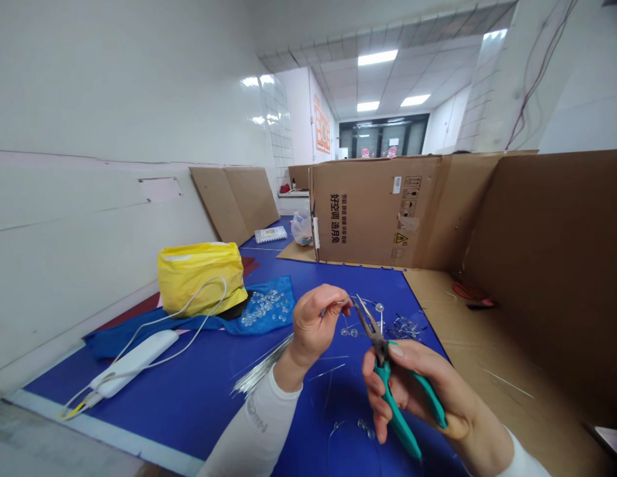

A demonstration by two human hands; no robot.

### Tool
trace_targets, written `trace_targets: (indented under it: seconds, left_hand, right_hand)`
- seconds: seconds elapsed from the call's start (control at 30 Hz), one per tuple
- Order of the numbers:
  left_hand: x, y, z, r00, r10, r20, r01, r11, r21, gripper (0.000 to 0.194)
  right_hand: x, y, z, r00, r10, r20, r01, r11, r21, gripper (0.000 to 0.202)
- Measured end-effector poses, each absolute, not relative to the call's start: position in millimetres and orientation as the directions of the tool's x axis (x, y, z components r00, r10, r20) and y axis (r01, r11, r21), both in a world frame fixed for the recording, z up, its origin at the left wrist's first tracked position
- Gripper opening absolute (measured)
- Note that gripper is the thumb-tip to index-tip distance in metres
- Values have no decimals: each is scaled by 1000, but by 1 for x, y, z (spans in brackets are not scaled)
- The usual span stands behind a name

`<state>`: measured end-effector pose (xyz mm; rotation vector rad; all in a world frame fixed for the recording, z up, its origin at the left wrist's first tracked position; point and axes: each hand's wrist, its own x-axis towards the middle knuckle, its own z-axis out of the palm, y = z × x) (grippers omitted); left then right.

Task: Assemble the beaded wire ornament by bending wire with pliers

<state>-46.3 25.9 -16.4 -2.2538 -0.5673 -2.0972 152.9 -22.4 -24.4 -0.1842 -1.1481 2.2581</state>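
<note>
1. nearest the camera, a white sleeve covers the left arm at the bottom edge.
2. far left, a white plastic bar with a cord lies on the blue table, near a yellow bag.
3. next, loose clear beads lie on a blue cloth; a bundle of straight wires is partly hidden by the left wrist.
4. above the table, the left hand has thumb and forefinger pinched together, apparently on a thin wire, just beside the pliers' tips.
5. the right hand curls round green-handled pliers, handles spread, jaws slightly parted.
6. beyond the pliers, a small heap of wire pieces lies on the table.
7. the step in hand looks like shaping the wire's end; the next move probably calls for a steady pinch, the tips set on the wire, and 1 controlled squeeze.
</note>
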Motion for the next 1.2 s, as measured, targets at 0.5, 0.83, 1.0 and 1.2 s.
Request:
trace_targets:
  seconds: [0.5,0.83,1.0,1.2]
  left_hand:
    - [-48,27,-14,64,223,973,205,-957,206,27]
    - [-48,28,-16,66,233,970,166,-961,220,24]
    - [-47,29,-19,55,290,955,158,-947,279,23]
    - [-45,25,-15,46,340,939,292,-904,313,13]
  right_hand:
    - [149,-25,-32,-832,529,165,-476,-530,-702,41]
    - [149,-25,-34,-832,525,177,-483,-529,-698,39]
    - [150,-27,-30,-812,559,169,-489,-493,-720,36]
    - [153,-29,-20,-774,622,122,-477,-444,-759,34]
